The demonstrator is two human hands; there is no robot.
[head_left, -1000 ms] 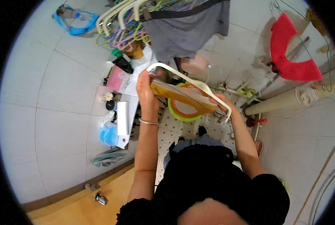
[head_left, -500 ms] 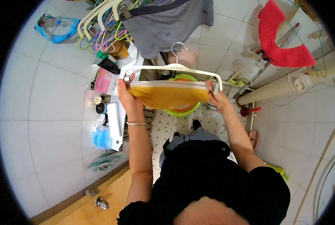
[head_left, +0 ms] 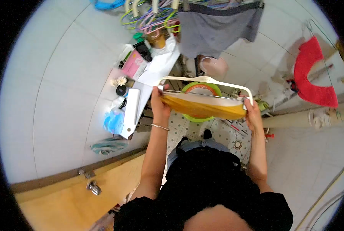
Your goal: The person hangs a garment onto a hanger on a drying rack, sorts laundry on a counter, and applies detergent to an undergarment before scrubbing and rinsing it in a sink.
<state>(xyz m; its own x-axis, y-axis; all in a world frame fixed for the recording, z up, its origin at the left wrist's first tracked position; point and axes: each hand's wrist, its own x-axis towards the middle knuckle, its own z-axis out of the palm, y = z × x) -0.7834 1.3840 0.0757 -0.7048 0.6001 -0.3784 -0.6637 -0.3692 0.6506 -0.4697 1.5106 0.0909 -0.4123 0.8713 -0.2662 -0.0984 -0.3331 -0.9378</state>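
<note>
A white clip hanger (head_left: 208, 79) is held out in front of me, a yellow garment (head_left: 206, 107) with a pale waistband stretched along its metal bar. My left hand (head_left: 161, 107) is closed at the left end, fingers round the clip and the garment's corner. At the other end, my right hand (head_left: 253, 116) pinches the right clip and the cloth there. Some fingertips are hidden behind the cloth. Below and beyond the garment, a green basin (head_left: 197, 118) with an orange-patterned inside is partly covered from view.
Grey underwear (head_left: 218, 30) hangs ahead beside a bunch of coloured hangers (head_left: 152, 19). A red ring-shaped cloth (head_left: 306, 77) hangs at right. On the left, a white shelf (head_left: 156, 69) carries bottles and boxes. A pink bucket (head_left: 214, 67) stands behind the basin. A wooden door (head_left: 71, 208) is at lower left.
The view has turned, and the hanger with the garment now sits further right and slightly tilted down to the right. Both hands keep their hold at its ends.
</note>
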